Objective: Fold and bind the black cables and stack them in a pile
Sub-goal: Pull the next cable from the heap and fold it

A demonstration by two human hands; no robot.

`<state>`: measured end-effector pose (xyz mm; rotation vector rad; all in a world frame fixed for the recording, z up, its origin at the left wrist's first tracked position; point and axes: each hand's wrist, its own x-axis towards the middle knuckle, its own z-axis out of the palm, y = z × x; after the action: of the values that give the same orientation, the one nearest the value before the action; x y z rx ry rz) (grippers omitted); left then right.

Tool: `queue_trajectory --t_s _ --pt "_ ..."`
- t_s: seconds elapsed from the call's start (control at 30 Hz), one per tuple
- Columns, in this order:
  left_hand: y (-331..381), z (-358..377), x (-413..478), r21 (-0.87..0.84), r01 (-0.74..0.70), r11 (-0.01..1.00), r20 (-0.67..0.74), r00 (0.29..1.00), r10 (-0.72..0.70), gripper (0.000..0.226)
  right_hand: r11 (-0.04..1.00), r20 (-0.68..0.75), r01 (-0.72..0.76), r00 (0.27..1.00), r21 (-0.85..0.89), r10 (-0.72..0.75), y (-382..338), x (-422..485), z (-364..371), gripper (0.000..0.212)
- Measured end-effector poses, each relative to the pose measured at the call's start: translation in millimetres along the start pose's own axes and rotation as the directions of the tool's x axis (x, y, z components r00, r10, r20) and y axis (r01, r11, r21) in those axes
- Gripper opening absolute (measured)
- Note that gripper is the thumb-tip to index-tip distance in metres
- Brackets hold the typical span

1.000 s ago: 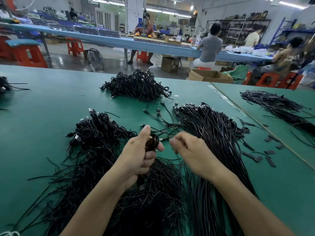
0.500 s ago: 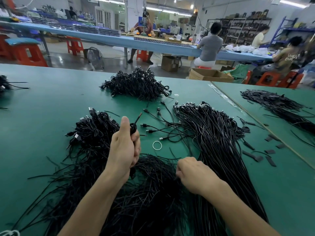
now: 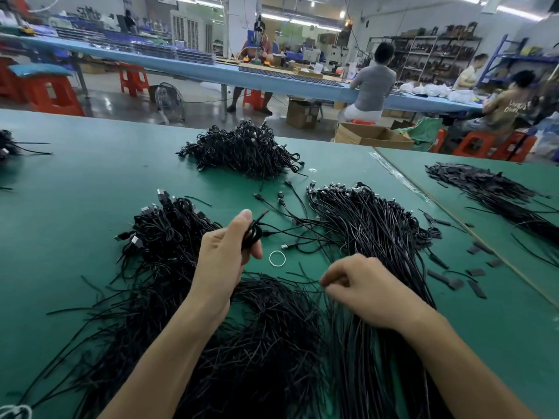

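The left hand (image 3: 223, 255) curls its fingers round a coiled black cable (image 3: 253, 233) above the green table (image 3: 90, 192). To the near right, the right hand (image 3: 369, 287) pinches a thin black strand (image 3: 305, 282) at the near heap (image 3: 257, 343). A pile of bound cables (image 3: 245, 152) lies far behind.

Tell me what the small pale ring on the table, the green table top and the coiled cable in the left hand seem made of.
The ring: likely a rubber band; thin, whitish, half clear, lying flat. The table top: a matte green mat, perhaps rubber or vinyl; even colour, soft sheen, no grain. The coiled cable in the left hand: black plastic jacket, smooth, faintly glossy.
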<state>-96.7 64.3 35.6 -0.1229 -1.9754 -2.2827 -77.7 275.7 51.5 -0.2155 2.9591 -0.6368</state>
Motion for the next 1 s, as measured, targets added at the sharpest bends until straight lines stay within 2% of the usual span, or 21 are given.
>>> queue_trajectory --t_s 0.1,0.17,0.23,0.33,0.5,0.6,0.7,0.8,0.87,1.0 --pt "1 3 -3 0.032 -0.07 0.997 0.063 0.996 0.068 0.059 0.935 -0.33 0.155 0.943 0.319 -0.043 -19 2 0 0.014" --pt "3 6 -5 0.052 -0.091 0.995 0.118 0.989 0.084 0.053 0.833 -0.448 0.284 0.893 0.475 -0.05 -38 2 1 0.014" --pt "7 10 -8 0.023 -0.102 0.994 0.173 0.98 0.097 0.042 0.769 -0.464 0.372 0.879 0.52 -0.112 -55 1 2 0.016" --pt "12 10 -9 -0.087 -0.097 0.991 0.194 0.975 0.112 0.021 0.785 -0.424 0.412 0.88 0.463 -0.213 -66 -4 0 0.02" --pt "13 10 -11 -0.139 -0.104 0.985 0.163 0.978 0.127 0.044 0.896 -0.349 0.37 0.896 0.246 -0.274 -70 -13 -5 0.017" --pt "10 12 -11 -0.181 -0.107 0.978 0.072 0.99 0.121 0.056 0.931 -0.358 0.341 0.892 0.133 -0.276 -73 -15 -6 0.014" --pt "10 11 -9 -0.135 -0.12 0.984 0.031 0.992 0.125 0.06 0.934 -0.415 0.309 0.884 0.178 -0.214 -76 -17 2 0.014" --pt "11 11 -10 -0.173 -0.119 0.978 0.047 0.991 0.129 0.058 0.889 -0.414 0.257 0.906 0.378 -0.086 -77 -15 8 0.004" --pt "12 10 -10 -0.194 -0.111 0.975 0.038 0.992 0.121 0.057 0.853 -0.421 0.257 0.906 0.454 -0.049 -76 -15 11 0.008" --pt "12 8 -7 -0.202 -0.087 0.975 0.006 0.996 0.09 0.061 0.848 -0.526 0.337 0.846 0.408 -0.084 -79 -18 11 0.008"
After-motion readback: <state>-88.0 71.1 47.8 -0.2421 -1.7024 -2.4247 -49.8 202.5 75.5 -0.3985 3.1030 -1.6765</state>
